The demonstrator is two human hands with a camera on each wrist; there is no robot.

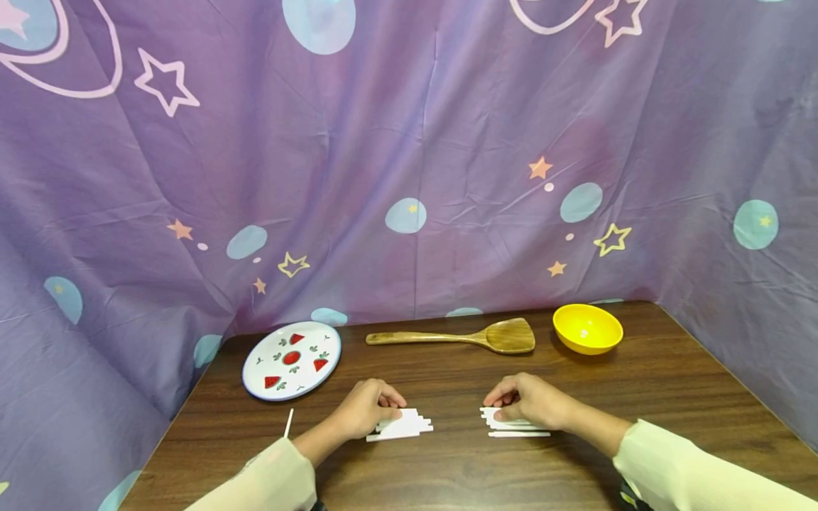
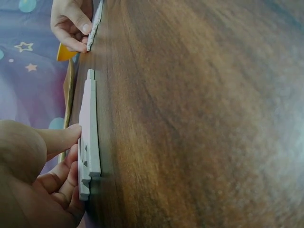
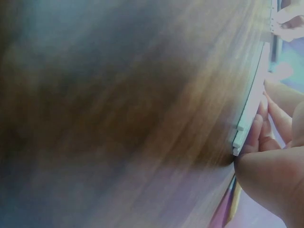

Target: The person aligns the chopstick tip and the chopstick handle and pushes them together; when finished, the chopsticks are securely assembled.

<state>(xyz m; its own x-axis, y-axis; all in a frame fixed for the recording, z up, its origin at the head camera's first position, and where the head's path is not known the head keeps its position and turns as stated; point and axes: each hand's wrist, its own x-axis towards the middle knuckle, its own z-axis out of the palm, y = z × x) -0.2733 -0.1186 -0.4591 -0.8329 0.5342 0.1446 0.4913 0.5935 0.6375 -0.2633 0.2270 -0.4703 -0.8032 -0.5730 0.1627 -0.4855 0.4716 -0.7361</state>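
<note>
Thin white sticks lie side by side on the wooden table in two flat bundles. My left hand (image 1: 366, 410) holds the left bundle (image 1: 411, 424), its thumb on the sticks and its other fingers curled at their far side. Over the right bundle (image 1: 519, 428), my right hand (image 1: 535, 402) bends in the same way, thumb against the sticks. The left wrist view shows the left bundle (image 2: 90, 123) with uneven ends, flat on the tabletop. In the right wrist view the right bundle (image 3: 252, 102) lies beside the curled fingers; the palm side is partly hidden.
A single white stick (image 1: 289, 422) lies left of my left forearm. Along the back of the table are a white plate (image 1: 307, 341) with watermelon pictures, a wooden spatula (image 1: 434, 337) and a yellow bowl (image 1: 588, 330). A purple patterned cloth (image 1: 358, 156) hangs behind.
</note>
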